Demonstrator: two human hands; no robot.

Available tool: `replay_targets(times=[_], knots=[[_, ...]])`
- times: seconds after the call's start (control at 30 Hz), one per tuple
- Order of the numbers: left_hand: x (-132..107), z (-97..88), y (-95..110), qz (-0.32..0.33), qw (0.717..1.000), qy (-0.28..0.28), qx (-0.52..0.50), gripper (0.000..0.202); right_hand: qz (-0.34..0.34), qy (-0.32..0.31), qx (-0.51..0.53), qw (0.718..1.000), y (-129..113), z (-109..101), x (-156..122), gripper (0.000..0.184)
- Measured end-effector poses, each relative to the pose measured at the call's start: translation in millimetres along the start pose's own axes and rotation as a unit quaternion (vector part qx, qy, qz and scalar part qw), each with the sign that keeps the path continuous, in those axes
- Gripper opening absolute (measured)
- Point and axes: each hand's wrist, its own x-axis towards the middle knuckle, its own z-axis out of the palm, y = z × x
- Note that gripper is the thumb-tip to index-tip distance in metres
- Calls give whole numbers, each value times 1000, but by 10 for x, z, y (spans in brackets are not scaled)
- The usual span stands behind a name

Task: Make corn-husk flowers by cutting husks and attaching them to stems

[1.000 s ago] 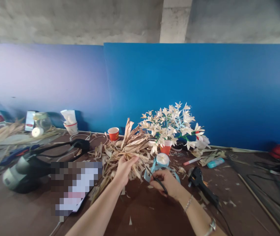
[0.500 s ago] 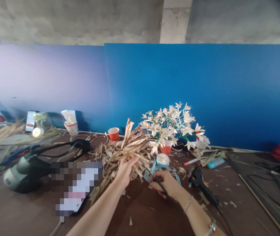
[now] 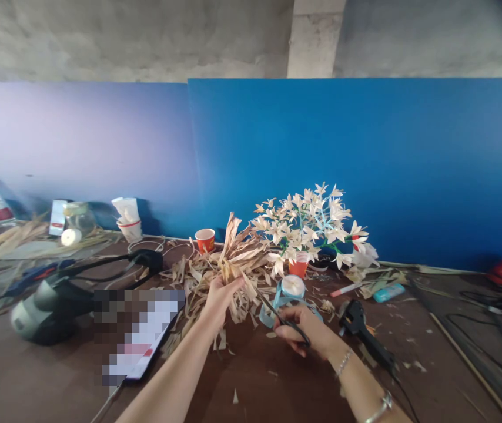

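Note:
My left hand (image 3: 219, 301) pinches a small piece of dried husk (image 3: 248, 286) over a heap of dry husks (image 3: 196, 282). In my right hand (image 3: 313, 330) is a pair of dark-handled scissors (image 3: 274, 309), with the blades pointing up and left toward the husk piece. Whether the blades touch it I cannot tell. Behind the scissors lies a light-blue ribbon-like coil (image 3: 269, 318) beside a white-topped roll (image 3: 293, 286). Farther back, pale husk-like flowers (image 3: 306, 232) on green and blue stems stand in an orange paper cup (image 3: 297, 269).
A black glue gun (image 3: 368, 336) with a cord lies to the right. On the left are a phone (image 3: 156, 329), partly blurred out, and a grey-black appliance (image 3: 42, 314). Another orange cup (image 3: 205, 239) stands near the blue panel (image 3: 365, 147). Scraps litter the brown table (image 3: 251, 388).
My left hand has shifted slightly left and now shows a husk piece at its fingertips. My right hand has moved slightly right and down with the scissors, whose blades now show more fully.

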Motion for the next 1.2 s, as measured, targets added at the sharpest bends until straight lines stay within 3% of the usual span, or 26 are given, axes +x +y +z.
replay_targets(times=[0.6,1.2], knots=[[-36,-3,-33,-79,992,-103,-1,25,29,-52,1,998,-40,-12,-39,18],[-65,10,4,-151,980,-115,-57,18,26,-64,3,998,5,-31,-34,16]])
